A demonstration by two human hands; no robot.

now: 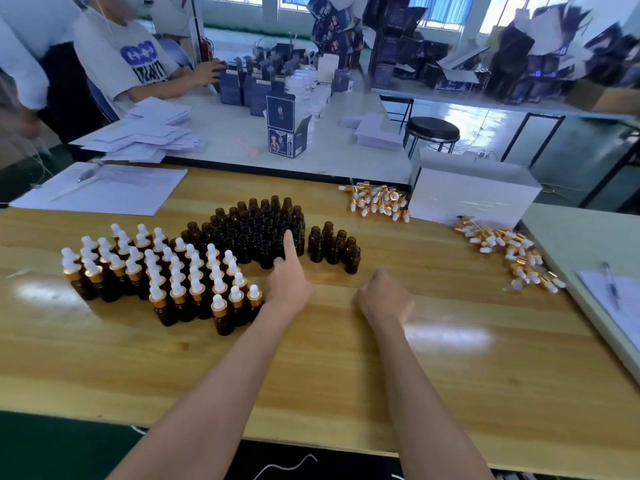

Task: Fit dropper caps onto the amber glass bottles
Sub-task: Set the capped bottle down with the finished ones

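- Stock stands sorted on the desk point(311, 358), so progress shows: around fifty capped bottles point(166, 271) left, uncapped bottles point(256, 230) massed behind, roughly eight apart.
- Dropper caps point(377, 200) lie in two piles to your right.
- Your left hand point(289, 285) extends one finger at the uncapped bottles, its grip empty.
- Your right hand point(384, 299) is curled; I cannot tell its grip.

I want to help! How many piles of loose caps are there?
2. One pile lies beside the white box; the other near the right edge. The box may hide more.

Two hands point(289, 287) point(385, 299), two dropper cap heaps point(379, 200) point(509, 249), one white box point(474, 199), one stool point(432, 129)
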